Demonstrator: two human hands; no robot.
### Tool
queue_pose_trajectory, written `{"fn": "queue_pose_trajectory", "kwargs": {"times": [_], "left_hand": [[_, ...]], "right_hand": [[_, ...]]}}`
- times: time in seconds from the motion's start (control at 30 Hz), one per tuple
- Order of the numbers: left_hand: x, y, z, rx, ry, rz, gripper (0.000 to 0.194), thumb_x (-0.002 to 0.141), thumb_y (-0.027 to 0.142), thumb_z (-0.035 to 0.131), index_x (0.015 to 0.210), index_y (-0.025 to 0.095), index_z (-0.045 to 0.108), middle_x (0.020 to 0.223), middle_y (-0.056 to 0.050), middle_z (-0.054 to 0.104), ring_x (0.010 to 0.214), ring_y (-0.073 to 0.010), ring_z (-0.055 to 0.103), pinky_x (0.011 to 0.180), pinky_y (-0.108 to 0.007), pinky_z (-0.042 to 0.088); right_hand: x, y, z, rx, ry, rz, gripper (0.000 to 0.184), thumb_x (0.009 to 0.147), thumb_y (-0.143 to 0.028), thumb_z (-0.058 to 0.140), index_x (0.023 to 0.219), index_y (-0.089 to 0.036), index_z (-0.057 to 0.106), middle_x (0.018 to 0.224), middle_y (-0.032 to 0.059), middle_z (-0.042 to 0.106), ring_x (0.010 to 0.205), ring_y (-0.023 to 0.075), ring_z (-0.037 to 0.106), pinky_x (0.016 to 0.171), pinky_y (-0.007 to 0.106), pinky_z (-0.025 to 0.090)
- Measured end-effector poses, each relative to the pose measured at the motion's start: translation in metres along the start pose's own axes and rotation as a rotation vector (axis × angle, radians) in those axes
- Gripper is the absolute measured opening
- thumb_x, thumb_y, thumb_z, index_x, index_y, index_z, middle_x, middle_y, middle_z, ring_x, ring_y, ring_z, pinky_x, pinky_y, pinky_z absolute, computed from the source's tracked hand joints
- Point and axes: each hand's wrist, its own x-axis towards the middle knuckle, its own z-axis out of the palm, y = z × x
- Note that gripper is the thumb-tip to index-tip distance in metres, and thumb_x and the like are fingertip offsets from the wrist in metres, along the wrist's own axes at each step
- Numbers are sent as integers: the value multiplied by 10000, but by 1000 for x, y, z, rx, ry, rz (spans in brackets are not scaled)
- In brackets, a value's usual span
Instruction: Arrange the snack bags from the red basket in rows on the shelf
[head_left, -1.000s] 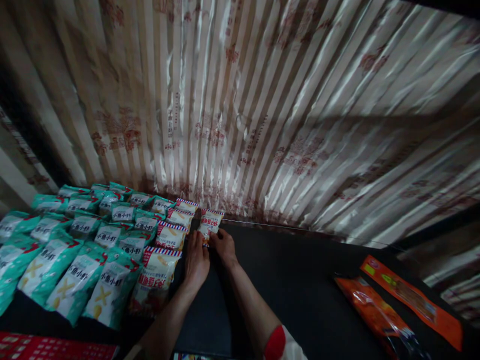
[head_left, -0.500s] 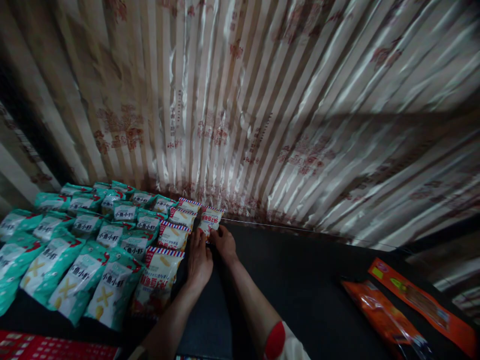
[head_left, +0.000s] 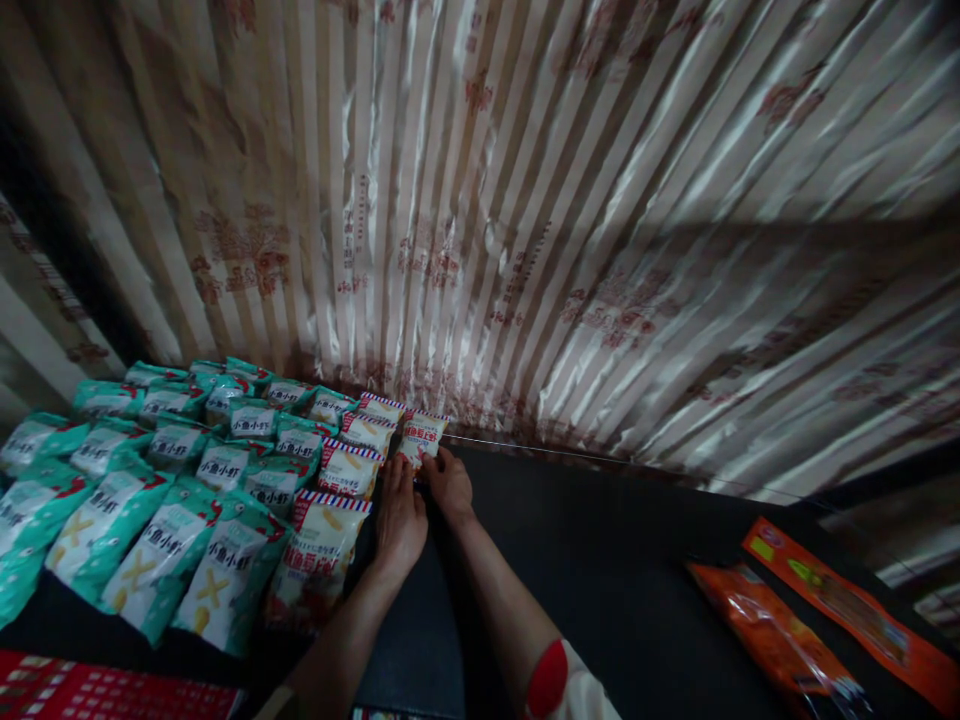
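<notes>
Both my hands reach to the back of a black table (head_left: pixel 600 560). My left hand (head_left: pixel 399 515) lies palm down with its fingers stretched flat, touching the near edge of a small white snack packet with red and blue trim (head_left: pixel 421 437). My right hand (head_left: pixel 448 482) is curled, its fingertips pinching the lower right corner of that same packet. The packet stands at the right end of the back row, beside several like packets (head_left: pixel 349 470).
Several teal snack bags (head_left: pixel 154 485) lie in rows over the table's left half. Two long orange packets (head_left: pixel 780 640) lie at the right front. A red patterned thing (head_left: pixel 97 695) sits at the bottom left. A striped satin curtain (head_left: pixel 525 220) hangs right behind the table.
The view has shifted slightly. My hands and the packet have edged a little further towards the curtain, otherwise holding the same pose.
</notes>
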Motion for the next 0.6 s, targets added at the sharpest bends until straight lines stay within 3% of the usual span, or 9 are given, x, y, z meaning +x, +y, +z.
{"fn": "queue_pose_trajectory", "kwargs": {"times": [0.23, 0.43, 0.6], "left_hand": [[0, 2, -2, 10, -12, -2, 536, 784, 86, 347, 1318, 68, 391, 1458, -119, 291, 1366, -220, 175, 1133, -382, 188], [1, 3, -3, 50, -25, -4, 523, 797, 90, 342, 1317, 48, 388, 1454, -140, 287, 1367, -237, 162, 1126, -412, 204], [-1, 7, -8, 73, -30, 1, 509, 798, 91, 353, 1302, 55, 413, 1458, -136, 279, 1368, -239, 148, 1129, -396, 203]], "right_hand": [[-7, 1, 1, 56, 36, -23, 384, 825, -396, 448, 1127, -211, 595, 895, 60, 667, 817, 192, 616, 697, 263, 434], [-9, 1, 3, -21, 44, -29, 385, 827, -397, 434, 1113, -205, 605, 915, 67, 654, 805, 195, 602, 720, 280, 434], [-11, 3, 5, 28, 95, -31, 462, 820, -409, 445, 1170, -131, 564, 994, 133, 643, 920, 235, 589, 798, 307, 426]]}}
